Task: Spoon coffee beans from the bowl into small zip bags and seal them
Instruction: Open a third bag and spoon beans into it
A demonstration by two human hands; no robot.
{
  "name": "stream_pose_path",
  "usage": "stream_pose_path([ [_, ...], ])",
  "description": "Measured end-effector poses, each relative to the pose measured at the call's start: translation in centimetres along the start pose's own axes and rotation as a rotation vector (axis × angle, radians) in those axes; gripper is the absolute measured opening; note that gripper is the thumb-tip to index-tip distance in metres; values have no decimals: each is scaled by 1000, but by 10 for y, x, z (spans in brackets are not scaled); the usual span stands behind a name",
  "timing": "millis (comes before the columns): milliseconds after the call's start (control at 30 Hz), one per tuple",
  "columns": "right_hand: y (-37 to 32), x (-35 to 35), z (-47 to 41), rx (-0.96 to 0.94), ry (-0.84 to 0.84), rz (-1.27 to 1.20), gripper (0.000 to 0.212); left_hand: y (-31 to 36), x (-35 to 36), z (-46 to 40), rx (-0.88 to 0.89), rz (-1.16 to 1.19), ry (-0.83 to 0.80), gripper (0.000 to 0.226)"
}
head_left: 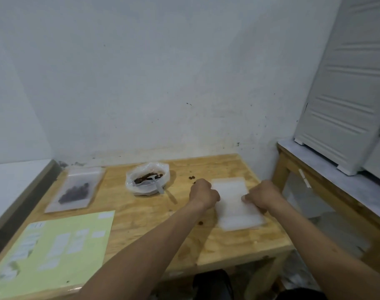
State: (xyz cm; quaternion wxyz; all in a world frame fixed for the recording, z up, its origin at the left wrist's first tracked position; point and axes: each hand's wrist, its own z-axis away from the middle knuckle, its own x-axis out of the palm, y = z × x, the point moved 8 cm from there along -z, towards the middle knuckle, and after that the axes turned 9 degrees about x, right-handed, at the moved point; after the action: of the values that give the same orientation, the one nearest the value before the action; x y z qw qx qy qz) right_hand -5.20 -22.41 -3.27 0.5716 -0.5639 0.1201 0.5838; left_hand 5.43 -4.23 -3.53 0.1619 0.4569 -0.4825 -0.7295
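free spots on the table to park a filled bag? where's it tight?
Bare wood lies between the green sheet and the empty bag, under the forearms, and along the back edge right of the bowl, apart from a few stray beans. It is tight at the left: the filled bag sits just behind the sheet. Both hands flank the empty bag.

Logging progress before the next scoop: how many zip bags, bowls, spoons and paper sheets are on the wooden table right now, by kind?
Zip bags: 2, one with beans, one empty held by the left hand and right hand
Bowls: 1
Spoons: 1, resting in the bowl
Paper sheets: 1, yellow-green
Total: 5
A few loose beans are not counted.
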Motion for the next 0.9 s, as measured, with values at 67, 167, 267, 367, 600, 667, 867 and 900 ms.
stream_pose_path([
  [67, 2, -5, -3, -7, 28, -101, 29, -5, 0, -4, -8, 33, 8, 36],
  [167, 7, -14, -3, 10, 76, -166, 20, -6, -1, -4, -1, 25, 28, 57],
  [267, 12, -25, -3, 17, 53, -301, 23, -1, 0, -3, 27, 48, 57, 62],
  [367, 7, -34, 9, -20, -58, -505, 13, 9, -8, -1, 71, 155, 154, 61],
  [600, -39, -34, 29, -136, -184, -571, 9, 32, -52, -4, 220, 567, 286, 24],
  [667, -61, -33, 38, -232, -148, -586, 16, 37, -73, 2, 271, 593, 298, 26],
  [867, -143, -42, 90, -795, 279, -311, 50, 39, -143, 27, 394, 555, 374, 17],
  [900, -158, -38, 102, -878, 323, -239, 49, 39, -154, 32, 415, 527, 385, 17],
])
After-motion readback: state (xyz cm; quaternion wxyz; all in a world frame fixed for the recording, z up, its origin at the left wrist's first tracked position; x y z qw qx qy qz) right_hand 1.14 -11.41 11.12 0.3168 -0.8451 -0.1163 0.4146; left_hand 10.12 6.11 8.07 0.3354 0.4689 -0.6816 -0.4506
